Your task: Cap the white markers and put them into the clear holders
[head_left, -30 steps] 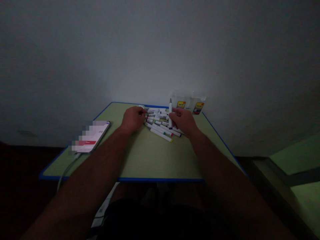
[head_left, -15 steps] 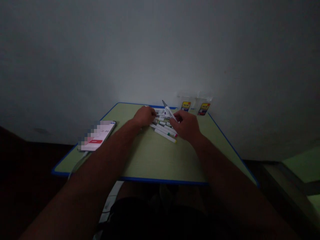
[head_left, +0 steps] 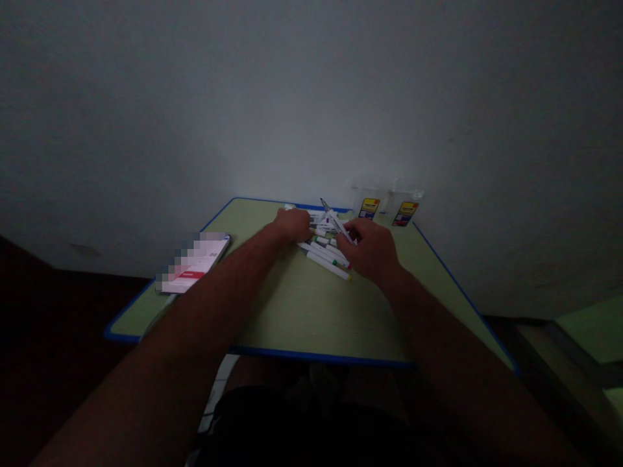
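Note:
Between my hands lies a loose pile of white marker pens with coloured ends; a yellow-ended marker (head_left: pixel 328 266) is nearest to me. My right hand (head_left: pixel 372 250) is closed on a white marker (head_left: pixel 337 220), which tilts up to the left with its dark tip above the pile. At the pile's left side, my left hand (head_left: pixel 293 225) has its fingers curled down among the pens. What those fingers hold, if anything, is hidden behind the hand.
A phone (head_left: pixel 197 266) with a lit screen lies on the left of the green table (head_left: pixel 311 318), a cable running from its near end. Two clear plastic cases (head_left: pixel 405 209) with yellow, red and dark labels stand at the back right, close to the wall (head_left: pixel 292 97).
The whole view has shifted slightly, so the table and pens appear a little further right. My right hand still grips the raised marker, and my left hand stays at the pile.

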A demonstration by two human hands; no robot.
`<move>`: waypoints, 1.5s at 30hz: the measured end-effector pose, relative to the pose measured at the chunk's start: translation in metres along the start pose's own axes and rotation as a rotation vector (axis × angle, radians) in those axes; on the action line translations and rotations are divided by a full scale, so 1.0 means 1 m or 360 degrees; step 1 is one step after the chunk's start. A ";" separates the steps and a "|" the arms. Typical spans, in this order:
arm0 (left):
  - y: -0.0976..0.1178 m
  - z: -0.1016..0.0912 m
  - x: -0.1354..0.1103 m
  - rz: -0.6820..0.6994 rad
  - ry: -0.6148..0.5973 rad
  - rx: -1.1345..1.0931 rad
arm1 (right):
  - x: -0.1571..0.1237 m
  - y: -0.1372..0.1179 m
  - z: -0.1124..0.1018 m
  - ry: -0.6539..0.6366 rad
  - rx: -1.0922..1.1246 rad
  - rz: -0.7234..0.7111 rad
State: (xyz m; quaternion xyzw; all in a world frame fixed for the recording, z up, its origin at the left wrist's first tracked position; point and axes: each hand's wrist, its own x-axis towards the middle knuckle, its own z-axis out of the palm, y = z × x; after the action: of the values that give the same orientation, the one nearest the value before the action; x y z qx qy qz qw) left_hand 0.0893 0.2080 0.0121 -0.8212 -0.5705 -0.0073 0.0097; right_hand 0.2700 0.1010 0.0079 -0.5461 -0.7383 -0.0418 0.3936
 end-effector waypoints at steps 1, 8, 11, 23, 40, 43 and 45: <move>0.000 0.000 0.001 0.0019 -0.0004 0.0011 | 0.000 0.000 0.000 0.0002 -0.0007 0.0022; 0.006 -0.015 -0.008 0.0014 0.0032 -0.0012 | 0.002 0.002 -0.001 0.0003 -0.0095 0.0166; 0.009 -0.022 -0.023 -0.0007 0.0133 -0.0195 | 0.002 0.003 0.000 0.0004 -0.0093 0.0221; 0.007 -0.010 -0.086 -0.0094 0.0402 -0.1349 | 0.003 0.003 0.003 -0.0002 0.0092 0.0273; 0.001 0.005 -0.093 -0.0126 0.0447 -0.2618 | 0.007 0.005 0.008 -0.0302 0.1108 0.0628; 0.000 0.008 -0.090 -0.0080 0.0501 -0.2775 | 0.006 0.005 0.009 -0.0386 0.1502 0.0781; -0.001 0.010 -0.089 -0.0014 0.0535 -0.2819 | 0.005 0.005 0.009 -0.0438 0.1733 0.0831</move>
State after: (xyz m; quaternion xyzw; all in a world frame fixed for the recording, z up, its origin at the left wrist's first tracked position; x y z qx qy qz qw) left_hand 0.0570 0.1249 -0.0003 -0.5137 -0.3500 -0.5643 -0.5433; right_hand 0.2691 0.1118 0.0028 -0.4299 -0.5396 0.5096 0.5142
